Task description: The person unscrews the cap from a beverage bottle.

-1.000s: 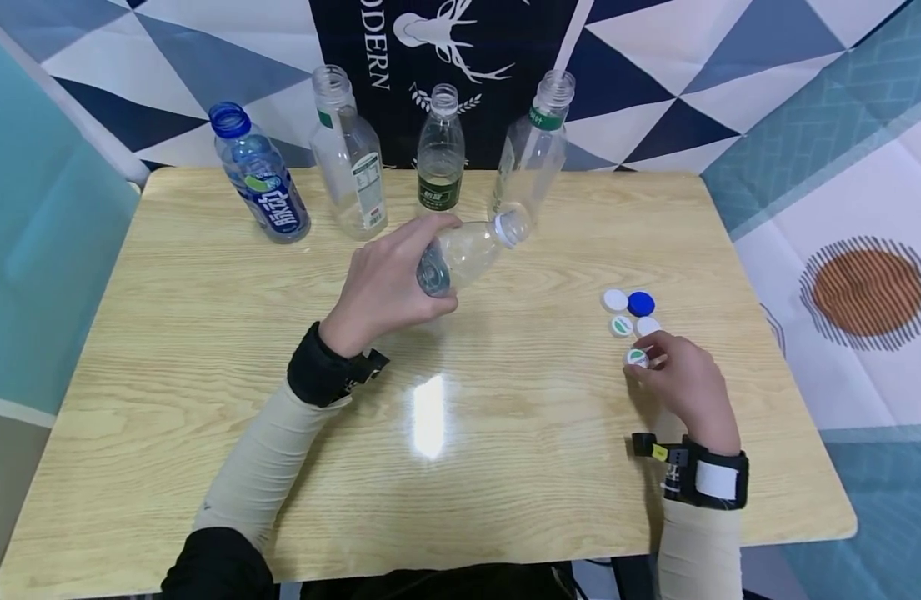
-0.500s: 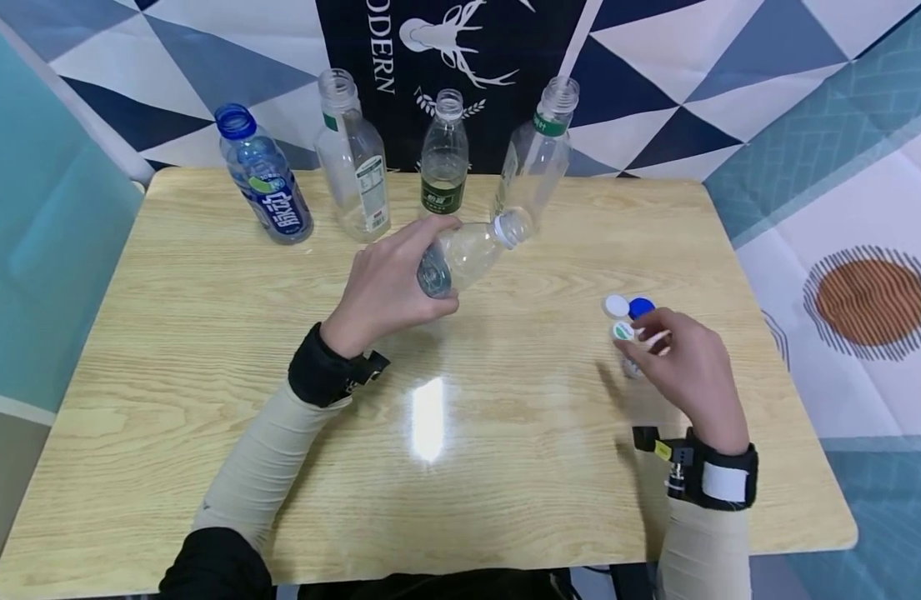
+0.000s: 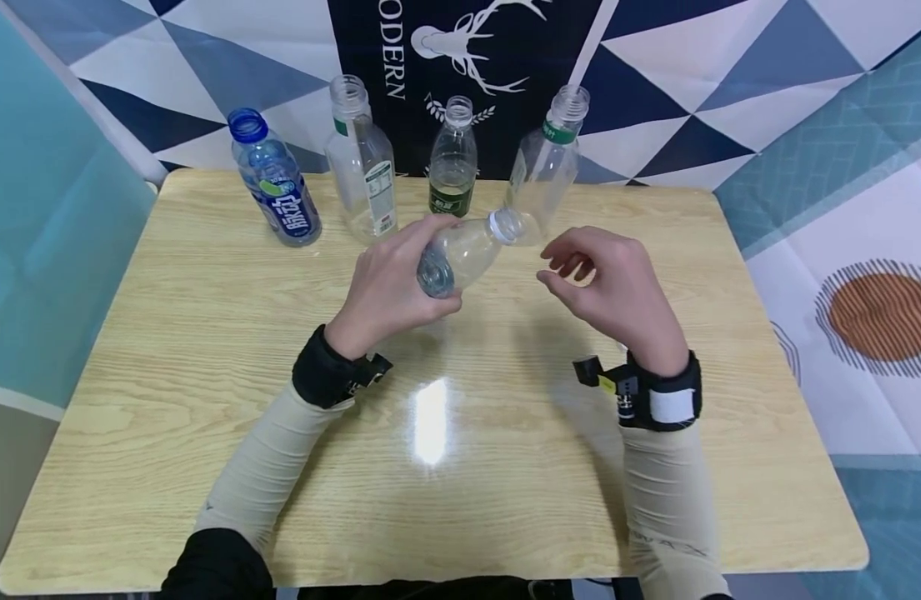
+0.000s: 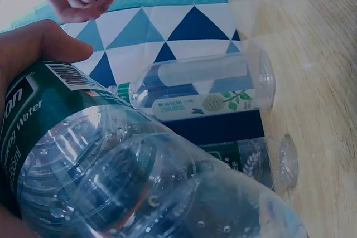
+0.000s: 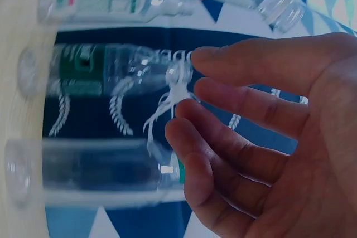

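My left hand (image 3: 400, 279) grips a clear plastic water bottle (image 3: 471, 250) round its body, tilted with its uncapped mouth to the right. The left wrist view shows the green label of this bottle (image 4: 61, 90) under the thumb, with droplets inside the plastic. To the right of the bottle's mouth, my right hand (image 3: 606, 279) hovers above the table, fingers loosely bent. Nothing shows between the fingers of the right hand (image 5: 251, 132) in the right wrist view. The bottle caps are mostly hidden behind the right hand and wrist.
Along the table's back stand a blue-tinted bottle (image 3: 280, 196), a clear bottle with a white label (image 3: 366, 179), a small green-labelled bottle (image 3: 452, 162) and a large clear bottle with a green neck band (image 3: 546, 162), all uncapped. A patterned cloth (image 3: 220, 58) hangs behind.
My right hand has left the caps and moved up and left, close to the held bottle's mouth. The left hand holds its bottle in about the same place.
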### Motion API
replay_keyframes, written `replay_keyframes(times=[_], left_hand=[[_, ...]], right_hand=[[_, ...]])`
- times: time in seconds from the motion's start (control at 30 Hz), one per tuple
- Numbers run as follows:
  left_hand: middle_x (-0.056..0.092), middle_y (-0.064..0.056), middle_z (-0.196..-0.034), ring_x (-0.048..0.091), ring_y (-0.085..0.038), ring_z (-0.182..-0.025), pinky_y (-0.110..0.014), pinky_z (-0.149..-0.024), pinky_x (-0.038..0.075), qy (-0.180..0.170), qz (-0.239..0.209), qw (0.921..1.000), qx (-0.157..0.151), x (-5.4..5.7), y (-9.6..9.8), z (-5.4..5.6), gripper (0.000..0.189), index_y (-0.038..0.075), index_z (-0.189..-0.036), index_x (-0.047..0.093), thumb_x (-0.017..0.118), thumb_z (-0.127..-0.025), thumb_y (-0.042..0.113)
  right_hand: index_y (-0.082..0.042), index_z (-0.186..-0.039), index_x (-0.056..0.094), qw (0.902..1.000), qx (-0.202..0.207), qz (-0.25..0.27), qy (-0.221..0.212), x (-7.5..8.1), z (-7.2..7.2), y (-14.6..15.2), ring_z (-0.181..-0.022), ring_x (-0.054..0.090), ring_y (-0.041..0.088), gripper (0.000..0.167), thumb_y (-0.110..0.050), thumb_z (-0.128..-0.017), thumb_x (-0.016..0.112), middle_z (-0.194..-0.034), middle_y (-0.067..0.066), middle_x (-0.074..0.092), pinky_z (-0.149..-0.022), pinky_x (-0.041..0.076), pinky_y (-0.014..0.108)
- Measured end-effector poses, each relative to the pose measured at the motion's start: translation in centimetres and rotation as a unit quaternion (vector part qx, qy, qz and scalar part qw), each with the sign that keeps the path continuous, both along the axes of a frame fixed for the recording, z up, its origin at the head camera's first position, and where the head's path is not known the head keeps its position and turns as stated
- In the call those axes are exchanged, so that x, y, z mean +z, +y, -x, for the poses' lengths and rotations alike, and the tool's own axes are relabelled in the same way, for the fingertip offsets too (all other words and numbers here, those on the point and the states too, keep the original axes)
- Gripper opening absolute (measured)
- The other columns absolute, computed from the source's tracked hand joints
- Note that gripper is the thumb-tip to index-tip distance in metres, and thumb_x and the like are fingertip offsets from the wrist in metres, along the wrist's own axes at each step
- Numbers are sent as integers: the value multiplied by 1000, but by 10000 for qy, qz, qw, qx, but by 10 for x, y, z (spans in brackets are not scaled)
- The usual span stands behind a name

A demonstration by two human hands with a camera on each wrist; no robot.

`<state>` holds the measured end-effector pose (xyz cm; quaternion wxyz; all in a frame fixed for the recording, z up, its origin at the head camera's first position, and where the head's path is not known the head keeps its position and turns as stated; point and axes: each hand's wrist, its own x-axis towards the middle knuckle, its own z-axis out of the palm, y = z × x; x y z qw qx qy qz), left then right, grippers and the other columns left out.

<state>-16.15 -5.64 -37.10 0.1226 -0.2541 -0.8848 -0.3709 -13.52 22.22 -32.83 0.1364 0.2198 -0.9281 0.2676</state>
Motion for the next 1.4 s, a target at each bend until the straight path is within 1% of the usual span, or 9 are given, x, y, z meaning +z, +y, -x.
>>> replay_keyframes(times=[0.4,0.7,0.83,0.93,1.0,1.07,1.2,1.3,1.4], left_hand=[[66,-13,-138,67,-29,-114,-47,-90,57,-146,-417,9988,215,-1,-2,2,81,15,-142,54,89,-70,30],[71,-15,-125,69,-28,-107,-44,-90,57,-94,-1271,9918,-102,-8,24,7,82,9,-140,54,92,-69,26],[72,-12,-123,71,-22,-103,-37,-90,57,-447,-1800,9816,-453,-10,55,15,85,12,-144,52,94,-70,24],[71,-10,-125,72,-20,-104,-33,-91,58,-922,-2197,9659,-1017,-10,86,25,88,15,-147,47,94,-72,21],[70,-9,-129,71,-18,-107,-31,-95,57,-1215,-2281,9571,-1313,-9,108,32,90,18,-148,46,94,-73,21],[68,-7,-132,70,-17,-112,-31,-98,56,-1421,-2228,9541,-1412,-6,129,40,90,21,-149,45,94,-74,23],[59,-2,-145,60,-14,-126,-32,-104,51,-1700,-1831,9616,-1136,1,170,58,92,28,-151,43,93,-75,31],[50,2,-156,50,-12,-138,-31,-111,45,-1813,-1537,9663,-986,3,199,72,94,27,-154,37,91,-77,37],[46,4,-160,45,-9,-143,-29,-113,43,-1927,-1500,9660,-846,6,224,83,95,27,-155,35,90,-78,39]], right_hand=[[-8,-88,72,9992,238,292,102,-3,5,-12,-75,63,11,8,0,-87,70,-84,3,71,-71,50,21],[-5,-88,73,9987,-140,462,155,9,0,14,-76,65,13,9,3,-89,68,-85,7,72,-72,49,20],[-3,-90,72,9962,-513,644,275,13,-2,37,-76,62,4,7,1,-90,68,-86,7,72,-74,49,14],[-3,-90,73,9908,-917,929,350,17,-6,57,-74,60,-3,6,0,-90,67,-87,7,72,-74,48,11],[-2,-91,74,9858,-1173,1128,414,19,-9,68,-73,59,-5,6,-1,-90,68,-86,3,71,-74,48,11],[-2,-91,75,9810,-1361,1303,472,21,-10,77,-72,60,-5,6,-3,-90,69,-85,-4,69,-74,49,11],[-2,-92,76,9757,-1538,1473,521,24,-10,88,-72,60,-4,8,-7,-91,70,-84,-13,65,-74,49,11],[-2,-93,76,9744,-1592,1512,492,25,-11,90,-72,60,-3,8,-7,-91,69,-85,-7,67,-75,49,11],[-1,-93,75,9740,-1584,1543,493,25,-12,91,-73,60,-2,8,-6,-91,69,-86,0,68,-75,50,12]])
